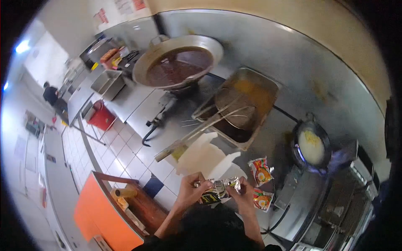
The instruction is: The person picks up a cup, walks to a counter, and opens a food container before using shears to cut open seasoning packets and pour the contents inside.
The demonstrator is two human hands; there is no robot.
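My left hand (192, 191) and my right hand (243, 194) pinch a shiny foil seasoning sachet (215, 191) between them, one at either end. Its silver edge faces up, and a black printed part hangs below. Just beyond my hands, white paper (203, 157) lies spread on the counter, with a torn or folded flap. Two red instant noodle packets (260, 171) with a picture of food rest right of my right hand. Farther right, a small wok (312, 146) holds pale noodles in whitish liquid over a blue flame.
A long-handled strainer (236, 109) lies across a metal tray (268, 90) of brown liquid. Behind it stands a large wok (142, 69) of dark oil. A red bucket (102, 116) and an orange-sided cabinet (102, 213) are at left. A person (51, 94) stands far back.
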